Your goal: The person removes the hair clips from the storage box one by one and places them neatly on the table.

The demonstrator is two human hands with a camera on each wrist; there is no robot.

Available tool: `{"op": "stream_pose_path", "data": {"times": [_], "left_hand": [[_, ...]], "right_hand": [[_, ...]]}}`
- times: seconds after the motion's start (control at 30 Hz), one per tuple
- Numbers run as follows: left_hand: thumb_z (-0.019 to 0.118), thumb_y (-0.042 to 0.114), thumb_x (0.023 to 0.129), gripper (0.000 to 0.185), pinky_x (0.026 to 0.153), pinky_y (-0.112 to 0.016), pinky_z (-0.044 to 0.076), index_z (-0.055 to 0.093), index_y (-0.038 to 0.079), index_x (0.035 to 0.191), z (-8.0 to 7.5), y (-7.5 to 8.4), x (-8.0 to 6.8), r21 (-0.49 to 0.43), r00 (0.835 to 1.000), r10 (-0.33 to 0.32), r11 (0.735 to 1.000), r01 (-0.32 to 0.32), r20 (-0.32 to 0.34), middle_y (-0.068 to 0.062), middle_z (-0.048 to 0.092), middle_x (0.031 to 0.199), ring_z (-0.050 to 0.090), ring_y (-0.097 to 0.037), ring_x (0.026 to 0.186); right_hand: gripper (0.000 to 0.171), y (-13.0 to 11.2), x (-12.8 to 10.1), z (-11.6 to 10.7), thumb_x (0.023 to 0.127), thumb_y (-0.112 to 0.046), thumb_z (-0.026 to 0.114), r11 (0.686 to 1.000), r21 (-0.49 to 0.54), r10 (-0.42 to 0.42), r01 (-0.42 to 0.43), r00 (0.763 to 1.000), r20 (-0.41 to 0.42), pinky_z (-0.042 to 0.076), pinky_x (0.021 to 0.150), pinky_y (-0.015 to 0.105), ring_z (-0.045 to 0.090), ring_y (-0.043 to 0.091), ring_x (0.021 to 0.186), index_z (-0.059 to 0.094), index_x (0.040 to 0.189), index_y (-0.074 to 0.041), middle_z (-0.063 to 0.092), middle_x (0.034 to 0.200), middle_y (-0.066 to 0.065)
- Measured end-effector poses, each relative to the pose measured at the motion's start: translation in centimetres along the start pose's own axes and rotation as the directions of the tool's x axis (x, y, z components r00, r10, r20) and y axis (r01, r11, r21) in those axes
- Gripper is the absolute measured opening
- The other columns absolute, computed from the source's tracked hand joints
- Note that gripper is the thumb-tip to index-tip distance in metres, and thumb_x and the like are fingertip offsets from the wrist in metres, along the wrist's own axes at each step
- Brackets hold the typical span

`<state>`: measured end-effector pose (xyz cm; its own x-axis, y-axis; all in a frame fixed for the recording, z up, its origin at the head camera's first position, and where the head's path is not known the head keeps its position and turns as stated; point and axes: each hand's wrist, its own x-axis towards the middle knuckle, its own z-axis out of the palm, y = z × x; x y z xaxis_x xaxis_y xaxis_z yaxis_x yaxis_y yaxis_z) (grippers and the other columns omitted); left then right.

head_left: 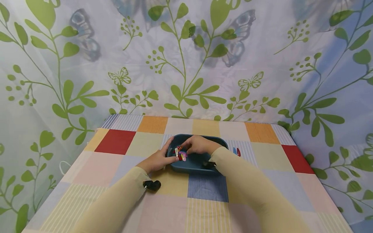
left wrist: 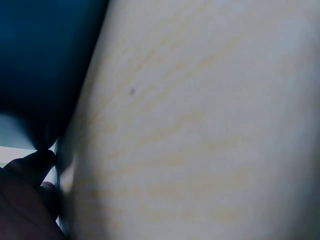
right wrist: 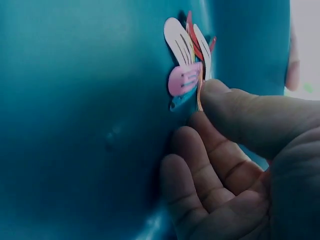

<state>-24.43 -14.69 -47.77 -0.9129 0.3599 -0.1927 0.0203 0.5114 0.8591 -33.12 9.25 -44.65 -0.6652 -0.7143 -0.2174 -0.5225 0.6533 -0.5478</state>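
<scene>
The clips (head_left: 180, 153) are a small bunch of flat snap hair clips, fanned out like petals: white ones with slotted centres, a pink one, red ones behind, and a sliver of blue below. They lie inside the tray (head_left: 201, 165), a dark teal, shallow, rounded-corner dish, just beyond the fingertips of the right hand (head_left: 198, 145). In the right wrist view the thumb of that hand presses on the near end of the bunch where the clips overlap, while the other fingers (right wrist: 200, 170) curl loosely beneath against the tray floor; whether the bunch is truly pinched or only touched cannot be told.

The left hand (head_left: 158, 159) lies to the left of the clips, its fingers fairly straight and laid against the tray's left wall, thumb along the rim; it grips nothing. The left wrist view is mostly blocked by a pale sleeve, with a dark fingertip at the lower left.

To the right of the right hand, outside the tray, a blue and a red clip (head_left: 237, 151) lie side by side on the desk (head_left: 116, 142), which is covered in a patchwork cloth of coloured squares.
</scene>
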Motion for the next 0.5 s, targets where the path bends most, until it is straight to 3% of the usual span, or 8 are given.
{"op": "stream_pose_path", "data": {"times": [0.5], "left_hand": [[0.071, 0.042, 0.098, 0.098, 0.123, -0.067, 0.027, 0.003, 0.048, 0.168, 0.08, -0.28, 0.14, 0.019, 1.000, 0.021, 1.000, -0.021, -0.002, -0.022, 0.027, 0.171, 0.035, -0.041, 0.153]], "right_hand": [[0.038, -0.66, 0.59, 0.77, 0.094, -0.011, 0.079, 0.997, -0.070, -0.029, 0.031, 0.999, 0.030, 0.044, 0.066, 0.021, 0.052, 0.008, 0.073, 0.076, 0.131, -0.012, 0.066, 0.084, -0.004]]}}
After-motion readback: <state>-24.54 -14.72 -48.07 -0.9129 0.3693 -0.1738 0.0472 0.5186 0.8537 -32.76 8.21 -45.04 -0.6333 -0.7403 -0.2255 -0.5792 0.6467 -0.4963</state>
